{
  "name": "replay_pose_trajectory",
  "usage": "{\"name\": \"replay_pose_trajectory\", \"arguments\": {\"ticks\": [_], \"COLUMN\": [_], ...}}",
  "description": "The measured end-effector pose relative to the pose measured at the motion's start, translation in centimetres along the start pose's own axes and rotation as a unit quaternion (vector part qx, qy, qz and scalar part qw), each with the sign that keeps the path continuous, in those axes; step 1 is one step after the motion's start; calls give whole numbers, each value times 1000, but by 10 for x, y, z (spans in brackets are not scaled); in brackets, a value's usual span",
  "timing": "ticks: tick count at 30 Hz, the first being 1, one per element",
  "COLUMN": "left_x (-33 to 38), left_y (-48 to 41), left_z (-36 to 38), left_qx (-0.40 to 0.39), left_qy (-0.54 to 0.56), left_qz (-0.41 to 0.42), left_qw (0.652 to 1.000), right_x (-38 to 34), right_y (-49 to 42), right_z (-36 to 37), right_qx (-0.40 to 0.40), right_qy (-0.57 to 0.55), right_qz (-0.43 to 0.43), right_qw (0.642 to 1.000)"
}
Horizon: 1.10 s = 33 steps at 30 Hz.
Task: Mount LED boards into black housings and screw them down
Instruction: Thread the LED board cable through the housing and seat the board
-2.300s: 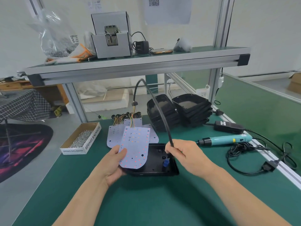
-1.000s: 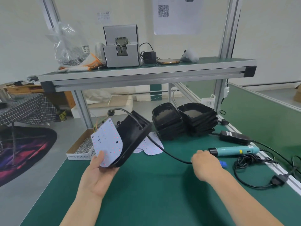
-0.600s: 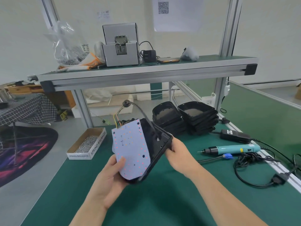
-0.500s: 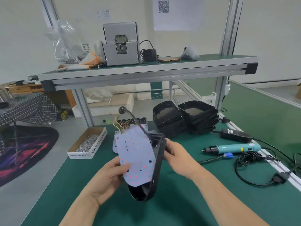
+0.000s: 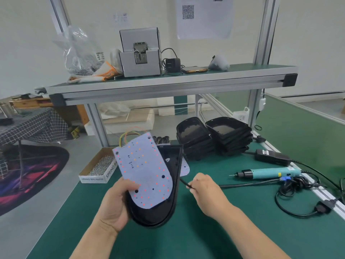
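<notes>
Head view. The left hand (image 5: 115, 206) grips the black housing (image 5: 155, 216) from its left side and holds it tilted up off the green table (image 5: 233, 232), thumb pressed on the face of the LED board (image 5: 145, 171). The board is not seated: its rounded lower end sits in the housing's rounded end, while its upper end, where the coloured wires (image 5: 128, 133) attach, stands clear of the shell. Its long axis runs from far-left down to near-right.

The right hand (image 5: 203, 189), just beside the housing's right rim, pinches the black cable (image 5: 183, 183) coming out of the housing.

In my judgement the board must be laid flat before screwing. The electric screwdriver (image 5: 268, 173) lies right of the right hand, bit pointing towards it; that hand is nearer.

Containers: the cardboard box (image 5: 93, 178) holds loose screws; the stacked housings (image 5: 214, 137) sit nested, the top ones empty.
</notes>
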<state>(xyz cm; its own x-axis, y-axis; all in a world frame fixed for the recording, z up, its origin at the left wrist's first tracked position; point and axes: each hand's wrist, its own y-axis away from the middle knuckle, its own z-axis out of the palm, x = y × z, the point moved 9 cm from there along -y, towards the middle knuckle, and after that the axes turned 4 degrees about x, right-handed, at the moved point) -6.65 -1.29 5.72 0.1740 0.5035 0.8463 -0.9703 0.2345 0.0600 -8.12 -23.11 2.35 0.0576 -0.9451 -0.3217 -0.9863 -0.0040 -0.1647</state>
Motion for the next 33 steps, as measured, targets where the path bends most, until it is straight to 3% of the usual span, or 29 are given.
{"name": "replay_pose_trajectory", "arguments": {"ticks": [2,4,6,8,10,14,21,24,29,31,33], "left_x": [-3,-7,-6,-6,-7,-14,-11,-11,-16,-15,-12], "left_y": [4,8,12,16,19,20,20,24,12,9,10], "left_z": [1,2,1,3,9,23,29,33,21,20,25], "left_qx": [-20,-36,-51,-72,-86,-105,-141,-170,-56,-29,-26], "left_qy": [-54,-139,-214,-258,-286,-292,-221,-154,-86,-93,-93], "left_qz": [5,15,37,49,53,41,25,-1,-50,-38,-28], "left_qw": [998,990,975,962,953,950,965,973,993,995,995], "right_x": [-2,-3,-2,-2,-24,-74,-85,-76,-76,-73,-69], "right_y": [1,3,-4,-12,-18,-17,-17,-19,-15,-14,-13], "right_z": [12,11,-22,-74,-112,-128,-129,-131,-133,-133,-132], "right_qx": [-81,-150,-105,9,5,-111,-87,-16,58,104,131], "right_qy": [38,-10,-208,-441,-501,-453,-384,-271,-139,-119,-168], "right_qz": [8,23,52,46,-41,-132,-144,-138,-158,-147,-133], "right_qw": [996,988,971,896,864,875,908,953,976,976,968]}}
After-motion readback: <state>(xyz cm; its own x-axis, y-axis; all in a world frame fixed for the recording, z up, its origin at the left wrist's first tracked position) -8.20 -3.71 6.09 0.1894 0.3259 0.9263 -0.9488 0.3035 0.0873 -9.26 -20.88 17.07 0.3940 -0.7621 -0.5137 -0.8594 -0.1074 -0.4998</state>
